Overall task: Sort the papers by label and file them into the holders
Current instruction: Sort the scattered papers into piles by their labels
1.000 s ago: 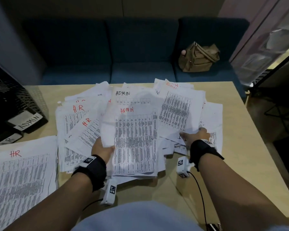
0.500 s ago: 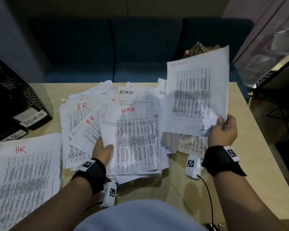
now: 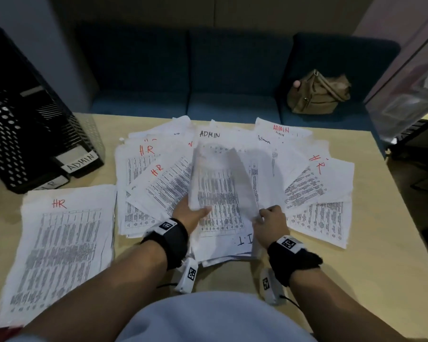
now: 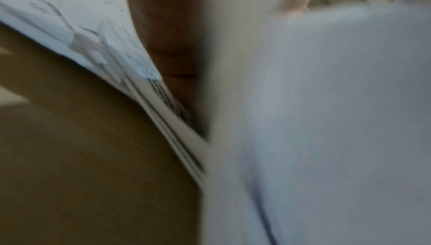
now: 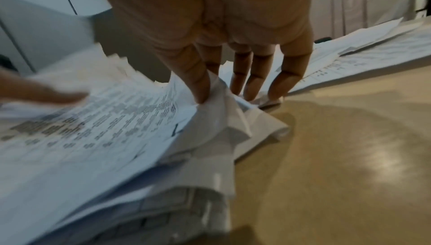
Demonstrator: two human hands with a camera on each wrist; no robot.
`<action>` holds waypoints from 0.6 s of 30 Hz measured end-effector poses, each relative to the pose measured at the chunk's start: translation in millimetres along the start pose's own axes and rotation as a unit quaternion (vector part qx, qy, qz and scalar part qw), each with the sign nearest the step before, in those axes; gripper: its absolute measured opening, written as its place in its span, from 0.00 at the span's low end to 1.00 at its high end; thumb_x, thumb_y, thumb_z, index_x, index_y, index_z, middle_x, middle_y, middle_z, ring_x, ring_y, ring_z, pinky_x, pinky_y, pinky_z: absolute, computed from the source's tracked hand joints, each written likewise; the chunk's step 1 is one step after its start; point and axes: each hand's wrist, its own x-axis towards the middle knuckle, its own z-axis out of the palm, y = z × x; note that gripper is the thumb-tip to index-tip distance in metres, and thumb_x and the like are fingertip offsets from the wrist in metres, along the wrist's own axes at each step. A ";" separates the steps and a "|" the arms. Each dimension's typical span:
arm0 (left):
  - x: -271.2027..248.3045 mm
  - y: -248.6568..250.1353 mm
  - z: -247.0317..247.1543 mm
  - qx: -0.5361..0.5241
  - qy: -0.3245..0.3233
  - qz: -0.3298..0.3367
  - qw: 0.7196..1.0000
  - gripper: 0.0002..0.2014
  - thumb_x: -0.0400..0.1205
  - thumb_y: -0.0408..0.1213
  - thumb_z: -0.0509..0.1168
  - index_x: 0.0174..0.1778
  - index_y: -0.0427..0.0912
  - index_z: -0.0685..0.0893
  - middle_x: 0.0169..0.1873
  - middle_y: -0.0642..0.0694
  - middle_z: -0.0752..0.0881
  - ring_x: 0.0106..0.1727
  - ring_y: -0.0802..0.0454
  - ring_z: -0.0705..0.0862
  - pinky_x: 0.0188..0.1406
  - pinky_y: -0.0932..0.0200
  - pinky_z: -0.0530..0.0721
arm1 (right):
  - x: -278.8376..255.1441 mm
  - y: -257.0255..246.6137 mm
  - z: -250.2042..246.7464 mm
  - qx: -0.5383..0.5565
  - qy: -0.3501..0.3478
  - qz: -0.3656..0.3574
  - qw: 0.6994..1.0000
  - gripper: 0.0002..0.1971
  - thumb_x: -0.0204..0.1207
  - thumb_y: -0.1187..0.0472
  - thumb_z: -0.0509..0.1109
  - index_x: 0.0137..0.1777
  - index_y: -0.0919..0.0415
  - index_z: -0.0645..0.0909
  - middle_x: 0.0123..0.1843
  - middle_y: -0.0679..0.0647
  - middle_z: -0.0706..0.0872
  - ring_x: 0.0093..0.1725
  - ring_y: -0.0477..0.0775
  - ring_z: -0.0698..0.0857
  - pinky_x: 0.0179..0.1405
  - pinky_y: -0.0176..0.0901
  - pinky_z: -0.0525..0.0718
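Spread loose across the table [image 3: 370,243]: papers [image 3: 158,183] marked HR, ADMIN and I.T. in an overlapping fan. Apart from it at the left, an HR stack [image 3: 60,243]; behind that, black mesh holders [image 3: 23,144] tagged ADMIN and HR. Left hand [image 3: 189,214] laid among the middle sheets, thumb over a blurred, lifted sheet [image 3: 220,183], seemingly gripped. Right hand [image 3: 269,219] pinched thumb to forefinger on that sheet's corner, other fingers straight, tips down on the pile.
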 end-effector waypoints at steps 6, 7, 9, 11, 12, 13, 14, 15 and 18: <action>-8.7 -2.4 -12.9 -0.058 -0.013 0.025 0.998 0.15 0.79 0.32 0.71 0.61 0.41 0.81 0.50 0.45 0.87 0.59 0.42 0.83 0.58 0.52 0.78 | 19.0 1.2 -18.3 0.344 0.085 0.006 0.935 0.44 0.51 0.48 0.88 0.66 0.63 0.73 0.58 0.56 0.83 0.59 0.59 0.83 0.53 0.52 0.86; -9.7 -3.1 -16.6 -0.063 -0.032 0.026 0.997 0.12 0.78 0.30 0.72 0.55 0.43 0.83 0.47 0.44 0.88 0.57 0.40 0.84 0.56 0.51 0.80 | 23.1 1.4 -19.2 0.437 0.041 0.005 0.899 0.46 0.45 0.51 0.90 0.63 0.67 0.75 0.55 0.57 0.87 0.56 0.60 0.87 0.51 0.52 0.88; -14.2 -3.7 -22.3 -0.060 -0.084 0.039 0.994 0.15 0.75 0.28 0.74 0.52 0.50 0.83 0.50 0.42 0.89 0.58 0.41 0.84 0.58 0.48 0.83 | 25.9 1.5 -22.4 0.553 -0.053 0.011 0.832 0.48 0.34 0.52 0.91 0.57 0.73 0.81 0.48 0.63 0.91 0.49 0.61 0.90 0.49 0.50 0.89; -21.1 -2.1 -26.5 -0.055 -0.119 0.068 0.989 0.20 0.72 0.25 0.76 0.55 0.51 0.84 0.49 0.51 0.91 0.58 0.50 0.86 0.58 0.56 0.84 | 24.5 1.3 -25.1 0.588 -0.122 0.003 0.800 0.42 0.28 0.54 0.91 0.48 0.71 0.88 0.43 0.63 0.92 0.44 0.59 0.91 0.48 0.47 0.90; -24.5 -0.7 -28.1 -0.050 -0.129 0.075 0.988 0.20 0.73 0.24 0.75 0.56 0.48 0.84 0.47 0.54 0.92 0.55 0.53 0.87 0.55 0.60 0.85 | 22.8 -0.6 -27.0 0.588 -0.141 -0.006 0.796 0.34 0.30 0.59 0.91 0.42 0.68 0.90 0.41 0.61 0.92 0.42 0.57 0.91 0.47 0.46 0.90; -25.3 -1.3 -29.2 -0.051 -0.138 0.077 0.986 0.18 0.74 0.23 0.74 0.58 0.43 0.84 0.47 0.51 0.92 0.53 0.51 0.88 0.52 0.61 0.87 | 22.8 -2.3 -26.9 0.581 -0.155 -0.007 0.799 0.26 0.36 0.67 0.89 0.39 0.66 0.90 0.38 0.58 0.92 0.39 0.55 0.91 0.46 0.46 0.89; -26.1 -1.7 -32.1 -0.049 -0.135 0.064 0.988 0.16 0.76 0.24 0.73 0.58 0.38 0.84 0.48 0.46 0.91 0.53 0.46 0.88 0.51 0.58 0.88 | 22.5 -5.8 -28.0 0.569 -0.161 -0.010 0.806 0.20 0.45 0.75 0.84 0.40 0.66 0.90 0.36 0.55 0.92 0.38 0.53 0.90 0.46 0.47 0.89; -26.1 -3.1 -35.6 -0.051 -0.125 0.057 0.989 0.12 0.77 0.25 0.71 0.56 0.37 0.85 0.48 0.41 0.90 0.51 0.44 0.88 0.50 0.56 0.89 | 24.6 -7.9 -27.9 0.543 -0.160 -0.012 0.825 0.19 0.51 0.80 0.75 0.45 0.69 0.88 0.37 0.54 0.92 0.38 0.52 0.90 0.47 0.50 0.87; -27.0 -6.2 -50.8 -0.032 -0.035 0.042 0.998 0.06 0.80 0.29 0.69 0.44 0.45 0.84 0.41 0.44 0.88 0.45 0.46 0.84 0.45 0.54 0.84 | 32.2 -23.9 -34.4 0.362 -0.110 -0.077 0.922 0.21 0.60 0.81 0.63 0.52 0.70 0.84 0.48 0.59 0.89 0.49 0.56 0.87 0.56 0.55 0.85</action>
